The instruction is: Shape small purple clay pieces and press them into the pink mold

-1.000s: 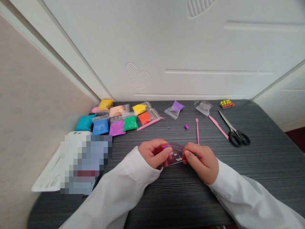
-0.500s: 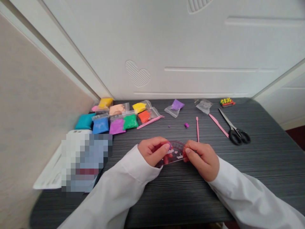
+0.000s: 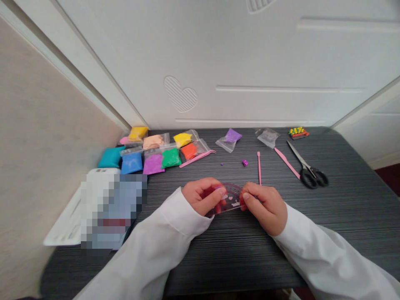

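Note:
Between my hands I hold a see-through reddish plastic sheet (image 3: 233, 199) with small white and pink figures printed on it. My left hand (image 3: 204, 196) is closed on its left end, thumb on top and fingers showing through underneath. A trace of purple shows by that thumb, mostly covered. My right hand (image 3: 264, 206) pinches the right end between thumb and fingers. Just beyond the sheet lie a purple crumpled lump (image 3: 245, 163), a tiny purple ball (image 3: 222, 164) and a thin pink modelling tool (image 3: 259, 168).
Bags of coloured clay (image 3: 153, 162) and pink tweezers (image 3: 197, 158) lie at the back left. A purple clay bag (image 3: 233, 135), a clear bag (image 3: 268, 137), a pink knife-like tool (image 3: 286, 163), scissors (image 3: 308, 168) and a small yellow-and-red piece (image 3: 298, 133) are at the back right.
My left thumb has shifted slightly and now covers more of the purple bit on the sheet. Both hands keep their hold; the things on the table have not moved.

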`<state>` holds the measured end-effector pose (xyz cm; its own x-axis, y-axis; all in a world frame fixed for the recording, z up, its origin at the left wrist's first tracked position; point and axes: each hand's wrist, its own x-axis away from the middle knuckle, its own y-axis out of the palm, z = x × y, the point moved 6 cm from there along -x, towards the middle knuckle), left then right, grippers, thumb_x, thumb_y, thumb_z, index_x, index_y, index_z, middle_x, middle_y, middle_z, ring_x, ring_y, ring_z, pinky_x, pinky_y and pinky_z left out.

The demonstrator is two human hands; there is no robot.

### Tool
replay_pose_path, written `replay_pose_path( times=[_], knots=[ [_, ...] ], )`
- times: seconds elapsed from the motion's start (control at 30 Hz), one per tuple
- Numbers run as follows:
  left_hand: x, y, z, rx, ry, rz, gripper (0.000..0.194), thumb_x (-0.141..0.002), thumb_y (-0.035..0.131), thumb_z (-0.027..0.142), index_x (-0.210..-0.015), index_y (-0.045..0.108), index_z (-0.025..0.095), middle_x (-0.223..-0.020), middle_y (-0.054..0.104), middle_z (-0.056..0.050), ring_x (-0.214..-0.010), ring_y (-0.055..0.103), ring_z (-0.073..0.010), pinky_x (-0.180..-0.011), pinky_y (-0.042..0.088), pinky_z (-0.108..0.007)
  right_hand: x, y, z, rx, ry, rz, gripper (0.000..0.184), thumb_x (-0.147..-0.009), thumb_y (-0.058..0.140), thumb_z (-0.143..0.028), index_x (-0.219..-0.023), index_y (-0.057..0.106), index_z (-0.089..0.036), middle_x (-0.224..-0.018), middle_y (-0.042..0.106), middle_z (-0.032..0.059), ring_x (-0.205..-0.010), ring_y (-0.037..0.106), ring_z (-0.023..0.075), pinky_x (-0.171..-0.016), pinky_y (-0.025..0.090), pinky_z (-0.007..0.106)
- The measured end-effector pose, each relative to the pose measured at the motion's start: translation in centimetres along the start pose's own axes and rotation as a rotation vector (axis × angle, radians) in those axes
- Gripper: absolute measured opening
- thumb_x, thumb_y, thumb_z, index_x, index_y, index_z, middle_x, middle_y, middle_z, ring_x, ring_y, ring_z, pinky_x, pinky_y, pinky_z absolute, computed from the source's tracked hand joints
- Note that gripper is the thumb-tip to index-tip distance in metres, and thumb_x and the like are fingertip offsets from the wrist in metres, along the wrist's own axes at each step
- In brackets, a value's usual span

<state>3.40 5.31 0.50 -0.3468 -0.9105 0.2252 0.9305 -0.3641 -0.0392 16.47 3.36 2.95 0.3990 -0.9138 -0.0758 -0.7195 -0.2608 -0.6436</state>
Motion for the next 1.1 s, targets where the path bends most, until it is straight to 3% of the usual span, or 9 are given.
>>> replay_pose_path(
  times=[0.13, 0.37, 0.6, 0.83, 1.1],
  knots=[
    [0.1, 0.17, 0.0, 0.088, 0.002, -0.038, 0.025, -0.07, 0.053, 0.038, -0.07, 0.053, 0.013, -0.054, 0.057, 0.0, -0.041, 0.052, -0.0092, -0.04, 0.039, -0.019, -0.01, -0.09, 0.07, -0.006, 0.002, 0.01, 0.023, -0.081, 0.033, -0.02, -0.063, 0.048, -0.018, -0.057, 0.049, -0.0013, -0.057, 0.045, 0.01, -0.057, 0.033, 0.023],
    [0.08, -0.1, 0.1, -0.015, -0.033, 0.033, 0.024, -0.069, 0.054, 0.036, -0.067, 0.053, 0.013, -0.051, 0.056, 0.0, -0.04, 0.051, -0.0086, -0.038, 0.038, -0.018, -0.09, -0.04, 0.03, -0.005, -0.01, 0.006, 0.022, -0.08, 0.035, -0.019, -0.062, 0.048, -0.018, -0.058, 0.05, -0.0016, -0.058, 0.046, 0.01, -0.058, 0.033, 0.023],
    [0.08, 0.11, 0.01, 0.127, -0.019, -0.05, 0.028, -0.069, 0.054, 0.04, -0.071, 0.054, 0.013, -0.055, 0.058, -0.001, -0.042, 0.052, -0.0095, -0.042, 0.039, -0.02, -0.08, -0.18, 0.19, -0.036, 0.005, 0.012, 0.021, -0.08, 0.035, -0.019, -0.063, 0.047, -0.018, -0.057, 0.05, -0.0018, -0.057, 0.046, 0.0094, -0.057, 0.034, 0.022],
    [0.03, 0.06, 0.15, 0.004, 0.009, -0.011, 0.023, -0.07, 0.053, 0.035, -0.068, 0.053, 0.012, -0.052, 0.056, 0.0, -0.039, 0.05, -0.0084, -0.04, 0.037, -0.019, -0.04, -0.21, 0.25, -0.065, 0.025, -0.001, 0.021, -0.08, 0.035, -0.017, -0.063, 0.048, -0.018, -0.057, 0.05, -0.0022, -0.056, 0.047, 0.0087, -0.056, 0.035, 0.022],
    [0.07, 0.1, 0.14, 0.06, -0.011, -0.04, 0.023, -0.069, 0.054, 0.035, -0.069, 0.052, 0.013, -0.055, 0.057, 0.0, -0.041, 0.051, -0.008, -0.04, 0.036, -0.018, -0.09, -0.31, 0.24, -0.061, 0.019, 0.005, 0.022, -0.081, 0.034, -0.018, -0.063, 0.048, -0.018, -0.057, 0.051, -0.0025, -0.055, 0.047, 0.0085, -0.055, 0.034, 0.022]
  ],
)
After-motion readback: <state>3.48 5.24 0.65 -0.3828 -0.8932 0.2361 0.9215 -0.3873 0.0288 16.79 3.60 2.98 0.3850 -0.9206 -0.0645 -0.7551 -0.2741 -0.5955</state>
